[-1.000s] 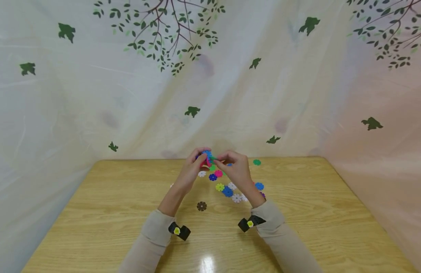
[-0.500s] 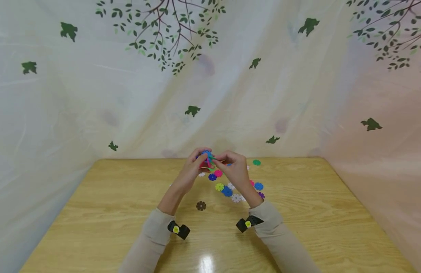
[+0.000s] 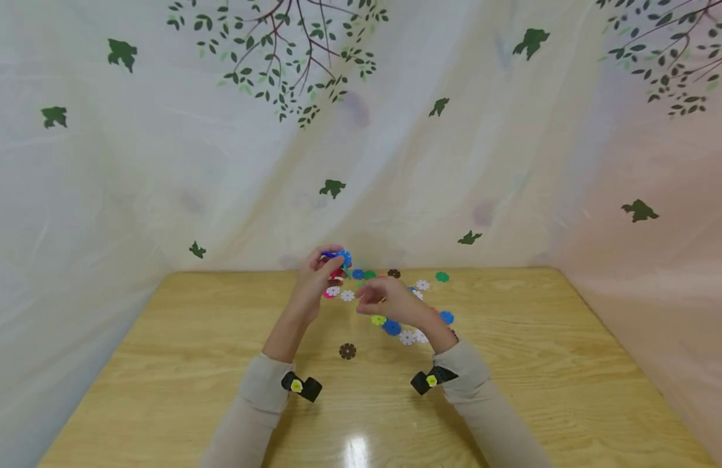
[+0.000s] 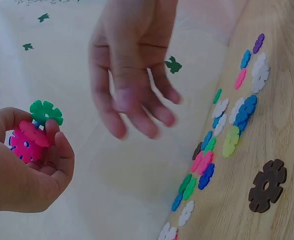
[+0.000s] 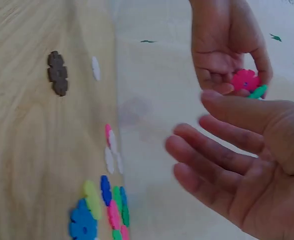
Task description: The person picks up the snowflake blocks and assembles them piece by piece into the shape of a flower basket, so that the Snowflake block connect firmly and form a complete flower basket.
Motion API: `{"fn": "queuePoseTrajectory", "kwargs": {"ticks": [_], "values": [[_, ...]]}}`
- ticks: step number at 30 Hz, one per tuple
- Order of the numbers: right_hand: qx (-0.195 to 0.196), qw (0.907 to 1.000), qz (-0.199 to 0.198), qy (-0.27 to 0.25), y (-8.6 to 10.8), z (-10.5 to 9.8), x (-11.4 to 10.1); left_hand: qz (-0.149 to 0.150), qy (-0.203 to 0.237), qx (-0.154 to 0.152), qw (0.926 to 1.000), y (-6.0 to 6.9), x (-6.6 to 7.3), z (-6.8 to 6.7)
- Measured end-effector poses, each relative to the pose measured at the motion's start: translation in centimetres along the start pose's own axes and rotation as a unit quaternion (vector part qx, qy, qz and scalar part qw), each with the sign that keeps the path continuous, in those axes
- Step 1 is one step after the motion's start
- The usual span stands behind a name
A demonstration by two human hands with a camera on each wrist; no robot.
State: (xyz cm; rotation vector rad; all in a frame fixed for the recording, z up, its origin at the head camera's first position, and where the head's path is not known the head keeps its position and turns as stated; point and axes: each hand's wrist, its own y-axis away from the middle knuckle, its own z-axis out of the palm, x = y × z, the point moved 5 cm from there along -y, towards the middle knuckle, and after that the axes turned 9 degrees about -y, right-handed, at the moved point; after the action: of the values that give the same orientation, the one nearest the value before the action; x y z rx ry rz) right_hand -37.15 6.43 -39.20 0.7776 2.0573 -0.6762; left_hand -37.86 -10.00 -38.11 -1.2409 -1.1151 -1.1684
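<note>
My left hand (image 3: 308, 286) grips a small cluster of joined, notched plastic snowflake discs above the table's far edge. The cluster's blue disc (image 3: 344, 258) shows in the head view. In the left wrist view a pink disc (image 4: 26, 146) and a green disc (image 4: 46, 113) stick out between thumb and fingers; the palm hides part of the cluster. Apart from it, to the right and a little lower, is my right hand (image 3: 392, 302). It holds nothing, and its fingers are loosely bent and spread in the right wrist view.
Several loose discs lie on the wooden table (image 3: 191, 351), beyond and beneath my right hand, among them a yellow disc (image 3: 379, 320) and a blue disc (image 3: 391, 327). A brown disc (image 3: 347, 351) lies nearer. A printed cloth (image 3: 249, 195) hangs behind the table.
My right hand has let go of the green disc on the cluster and moved down, away from it. My left hand has shifted slightly left and up with the cluster.
</note>
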Motion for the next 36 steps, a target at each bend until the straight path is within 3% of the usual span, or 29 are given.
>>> {"fn": "queuePoseTrajectory", "kwargs": {"ticks": [3, 6, 9, 14, 19, 25, 30, 36], "values": [[-0.097, 0.995, 0.011, 0.025, 0.1, 1.8, 0.7, 0.004, -0.032, -0.005, 0.9995, 0.2, 0.1, -0.2], [-0.154, 0.9867, 0.032, 0.04, 0.2, 3.4, 1.2, 0.012, -0.049, -0.008, 0.9987, 0.3, 0.1, -0.2], [-0.182, 0.9791, 0.056, 0.072, 0.1, 4.7, 1.8, 0.015, -0.042, -0.011, 0.9989, 0.4, 0.3, -0.2], [-0.199, 0.9729, 0.037, 0.111, -0.2, 6.4, 1.9, 0.012, -0.021, -0.012, 0.9996, 0.3, 0.2, 0.0], [-0.187, 0.9763, 0.04, 0.102, -0.2, 6.7, 1.8, 0.01, -0.004, -0.014, 0.9998, 0.1, 0.0, 0.3], [-0.156, 0.9826, 0.066, 0.077, -0.3, 5.3, 2.5, 0.004, -0.001, -0.018, 0.9998, 0.1, -0.2, 0.5], [-0.086, 0.9931, 0.05, 0.061, -0.6, 2.5, 2.7, -0.013, -0.001, -0.024, 0.9996, 0.1, -0.5, 0.7], [0.028, 0.9992, -0.001, 0.03, -0.5, -0.7, 0.9, -0.026, -0.007, -0.023, 0.9994, 0.2, -0.8, 0.8]]}}
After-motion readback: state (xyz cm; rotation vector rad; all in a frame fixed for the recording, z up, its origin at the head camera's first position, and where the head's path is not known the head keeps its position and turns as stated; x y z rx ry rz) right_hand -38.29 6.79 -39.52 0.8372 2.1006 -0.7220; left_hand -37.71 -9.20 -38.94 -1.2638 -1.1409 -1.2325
